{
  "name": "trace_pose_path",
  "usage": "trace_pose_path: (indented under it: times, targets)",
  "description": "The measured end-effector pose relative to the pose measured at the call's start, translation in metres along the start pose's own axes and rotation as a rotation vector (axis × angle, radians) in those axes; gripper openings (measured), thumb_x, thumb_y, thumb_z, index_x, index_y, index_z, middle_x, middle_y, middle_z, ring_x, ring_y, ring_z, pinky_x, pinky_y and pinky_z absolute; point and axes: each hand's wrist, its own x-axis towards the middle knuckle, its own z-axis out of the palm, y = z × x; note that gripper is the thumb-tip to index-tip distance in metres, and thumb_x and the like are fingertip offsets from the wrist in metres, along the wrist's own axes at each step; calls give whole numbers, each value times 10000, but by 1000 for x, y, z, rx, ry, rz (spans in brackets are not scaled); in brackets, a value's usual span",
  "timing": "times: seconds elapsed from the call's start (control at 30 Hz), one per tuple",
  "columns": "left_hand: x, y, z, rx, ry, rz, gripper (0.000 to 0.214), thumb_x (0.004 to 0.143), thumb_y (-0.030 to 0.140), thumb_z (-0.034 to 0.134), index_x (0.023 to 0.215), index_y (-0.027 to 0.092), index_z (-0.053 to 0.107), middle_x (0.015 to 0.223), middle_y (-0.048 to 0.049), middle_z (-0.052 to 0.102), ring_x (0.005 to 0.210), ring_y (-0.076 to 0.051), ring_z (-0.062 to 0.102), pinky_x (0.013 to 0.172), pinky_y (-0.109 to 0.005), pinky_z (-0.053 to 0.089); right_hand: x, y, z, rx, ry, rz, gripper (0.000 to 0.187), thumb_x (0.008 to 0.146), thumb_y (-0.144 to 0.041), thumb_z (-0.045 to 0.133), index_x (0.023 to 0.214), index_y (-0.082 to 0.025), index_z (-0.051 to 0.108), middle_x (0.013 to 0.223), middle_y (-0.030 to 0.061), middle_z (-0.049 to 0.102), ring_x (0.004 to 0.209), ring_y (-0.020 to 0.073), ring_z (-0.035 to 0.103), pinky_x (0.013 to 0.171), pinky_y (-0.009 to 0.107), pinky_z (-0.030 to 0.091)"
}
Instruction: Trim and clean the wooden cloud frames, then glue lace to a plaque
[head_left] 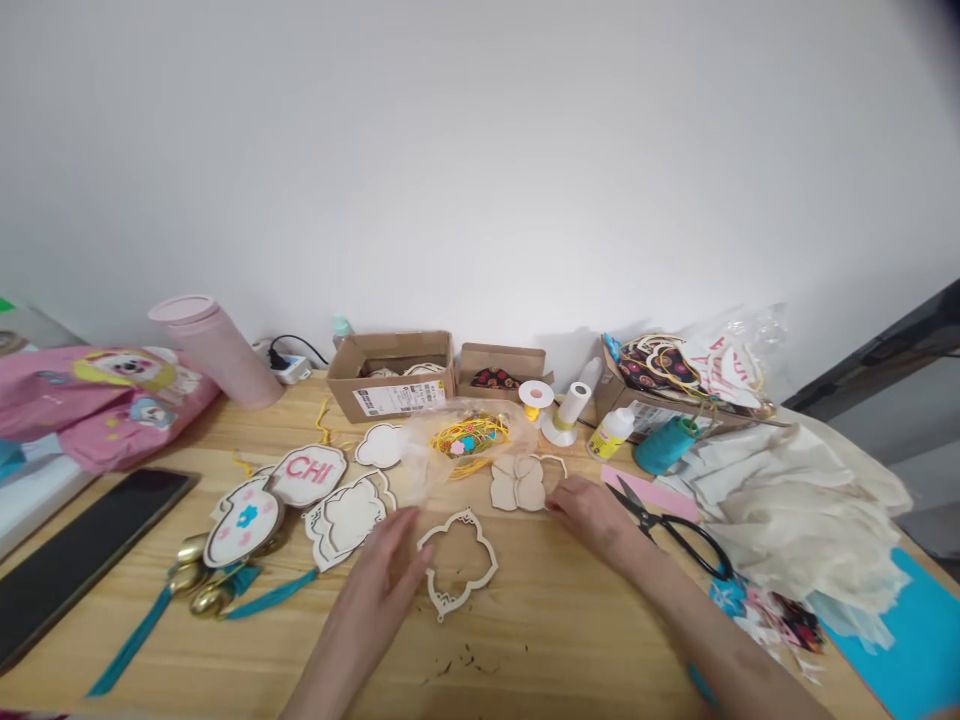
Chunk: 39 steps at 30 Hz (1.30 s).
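Observation:
My left hand (382, 580) is open, thumb apart from the fingers. Its thumb is at the left edge of a scalloped wooden frame (491, 575) lying flat on the table. To its left is a stack of pale wooden cutouts (349, 520). My right hand (589, 510) has its fingers bunched at the right edge of a flat wooden cutout (531, 487); the fingertips are partly hidden. Behind that hand a thin curved wooden piece (559, 463) shows. A clear plastic bag (421, 460) with yellow cords and coloured pieces lies beyond both hands.
Black scissors (694, 540) lie right, beside cream fabric (795, 510) and teal thread (666, 445). A glue bottle (611, 433), spools and cardboard boxes (401, 397) line the wall. Left are decorated pendants (244, 525), a phone (90, 555), a pink tumbler (217, 350) and a pink bag (112, 410).

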Motion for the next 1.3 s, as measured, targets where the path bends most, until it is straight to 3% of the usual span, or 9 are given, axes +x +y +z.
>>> trace_pose_path:
  times: [0.07, 0.17, 0.3, 0.43, 0.63, 0.83, 0.93, 1.13, 1.3]
  targets:
    - [-5, -12, -3, 181, -43, 149, 465, 640, 305, 659, 1096, 259, 583, 1288, -77, 460, 1222, -271, 364, 1004, -419, 296, -16, 4, -6, 104, -7, -67, 166, 811, -182, 463, 762, -206, 620, 756, 25, 630, 739, 152, 577, 640, 242, 433]
    - [-9, -28, 8, 370, -259, 336, 563, 683, 302, 614, 1226, 285, 466, 1394, -67, 318, 1274, -285, 269, 1022, -468, 247, -44, 11, -22, 268, 54, -9, 200, 841, -241, 428, 816, -221, 626, 791, 19, 634, 744, 135, 581, 658, 237, 443]
    - [-2, -36, 30, 495, -310, 513, 460, 665, 312, 630, 1119, 260, 569, 1336, -101, 408, 1251, -326, 300, 1005, -490, 261, -62, 26, -40, 288, 200, 164, 239, 824, -321, 442, 776, -206, 646, 781, 48, 652, 730, 168, 599, 657, 278, 476]
    - [10, -38, 37, 518, -144, 489, 420, 660, 378, 629, 1054, 232, 602, 1273, -127, 473, 1213, -332, 357, 992, -490, 274, -52, 17, -38, 105, 336, 180, 272, 798, -388, 461, 878, -216, 655, 913, 87, 660, 874, 229, 594, 768, 378, 471]
    - [1, -26, 38, 439, -151, 463, 453, 721, 348, 569, 1157, 235, 522, 1334, -107, 405, 1241, -280, 331, 992, -463, 298, -17, -21, 1, -40, 162, 77, 698, 614, -460, 663, 1188, -99, 495, 1213, 179, 514, 1132, 303, 451, 928, 462, 372]
    - [-15, -22, 36, 430, -272, 477, 428, 760, 309, 529, 1184, 255, 506, 1335, -98, 410, 1236, -259, 348, 996, -430, 310, -17, -3, 2, 61, 133, -117, 314, 784, -425, 510, 941, -180, 627, 1002, 96, 648, 969, 208, 572, 930, 397, 374]
    - [-9, -26, 39, 469, -277, 488, 431, 728, 323, 566, 1144, 210, 550, 1338, -136, 396, 1252, -308, 307, 1003, -474, 277, -23, 5, -14, 209, 262, -98, 255, 847, -334, 427, 911, -201, 635, 956, 70, 663, 922, 174, 590, 857, 337, 431]
    - [15, -1, 44, 308, -236, 336, 356, 717, 383, 570, 1025, 213, 625, 1275, -107, 479, 1213, -302, 370, 1014, -481, 257, -28, 5, -25, 692, 759, 333, 256, 794, -365, 486, 743, -195, 671, 841, 76, 675, 797, 191, 611, 748, 343, 474]
    - [6, 29, 73, -407, -504, -161, 494, 773, 503, 458, 1176, 224, 516, 1207, -115, 543, 1071, -257, 527, 896, -426, 417, -34, -16, -26, 952, 925, 416, 194, 747, -343, 559, 753, -200, 690, 892, 65, 653, 853, 186, 583, 785, 338, 446]
